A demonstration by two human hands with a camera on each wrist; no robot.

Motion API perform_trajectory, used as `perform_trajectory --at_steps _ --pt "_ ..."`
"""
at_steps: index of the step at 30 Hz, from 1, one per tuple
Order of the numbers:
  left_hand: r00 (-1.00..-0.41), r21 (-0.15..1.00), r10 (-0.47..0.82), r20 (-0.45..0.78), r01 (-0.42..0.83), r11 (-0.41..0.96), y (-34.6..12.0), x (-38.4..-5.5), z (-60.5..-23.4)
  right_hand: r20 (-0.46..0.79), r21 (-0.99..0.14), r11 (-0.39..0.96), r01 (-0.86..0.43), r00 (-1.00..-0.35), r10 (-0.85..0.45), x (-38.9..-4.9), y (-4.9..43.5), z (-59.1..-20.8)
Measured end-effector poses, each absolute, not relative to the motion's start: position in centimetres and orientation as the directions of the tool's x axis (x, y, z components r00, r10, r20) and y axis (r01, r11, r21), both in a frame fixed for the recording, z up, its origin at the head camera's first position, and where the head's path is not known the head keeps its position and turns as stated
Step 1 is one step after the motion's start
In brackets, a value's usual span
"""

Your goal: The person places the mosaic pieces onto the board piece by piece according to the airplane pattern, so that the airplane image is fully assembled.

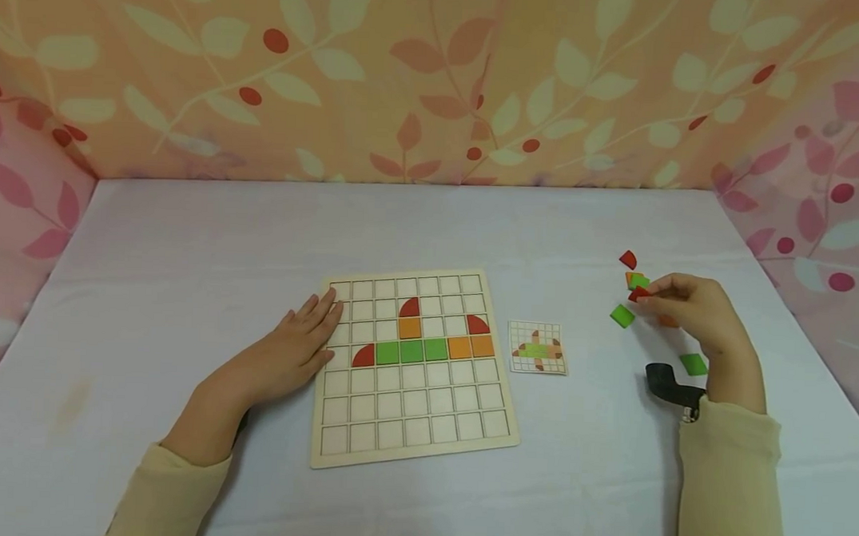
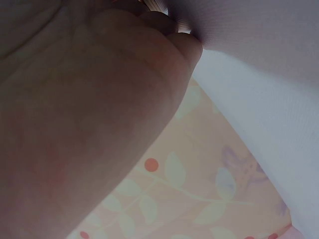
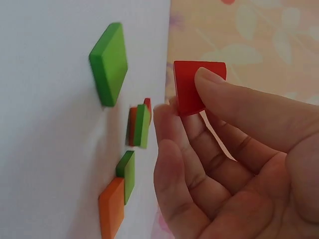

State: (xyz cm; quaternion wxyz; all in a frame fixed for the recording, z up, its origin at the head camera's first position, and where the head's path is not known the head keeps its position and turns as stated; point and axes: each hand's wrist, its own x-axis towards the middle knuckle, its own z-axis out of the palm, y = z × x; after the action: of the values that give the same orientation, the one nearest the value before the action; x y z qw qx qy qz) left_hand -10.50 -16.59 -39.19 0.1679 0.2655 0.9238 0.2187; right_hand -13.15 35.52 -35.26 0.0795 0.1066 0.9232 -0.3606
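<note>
My right hand (image 1: 690, 307) pinches a red quarter-circle tile (image 3: 188, 84) between thumb and fingers, held above the cloth. Flat along the left border of a square wooden grid board (image 1: 414, 451) lies my left hand (image 1: 293, 342), fingers straight and fingertips over its edge cells. On the board sit three red quarter-circle tiles, a row of three green square tiles (image 1: 411, 350), two orange square tiles (image 1: 472, 347) to their right, and one more orange tile (image 1: 409, 327) above the row. In the left wrist view the palm fills much of the picture.
Right of the board lies a small pattern card (image 1: 539, 349). Loose tiles surround my right hand: a red one (image 1: 628, 260), a green one (image 1: 639, 282) overlapping an orange one, another green one (image 1: 622, 316), an orange one (image 1: 668, 320) and a green one (image 1: 694, 364).
</note>
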Motion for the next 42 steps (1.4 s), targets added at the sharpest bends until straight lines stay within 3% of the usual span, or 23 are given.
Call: perform_trajectory --at_steps 26,42 --pt "-0.803 0.495 0.568 -0.180 0.425 0.758 -16.6 -10.4 -39.2 -0.085 -0.802 0.597 -0.026 -0.984 -0.156 -13.3 30.2 -34.1" --pt "-0.805 0.507 0.569 -0.168 0.424 0.750 -16.7 -10.3 -39.1 -0.102 -0.842 0.537 -0.051 -0.963 -0.251 -13.5 26.7 -34.6"
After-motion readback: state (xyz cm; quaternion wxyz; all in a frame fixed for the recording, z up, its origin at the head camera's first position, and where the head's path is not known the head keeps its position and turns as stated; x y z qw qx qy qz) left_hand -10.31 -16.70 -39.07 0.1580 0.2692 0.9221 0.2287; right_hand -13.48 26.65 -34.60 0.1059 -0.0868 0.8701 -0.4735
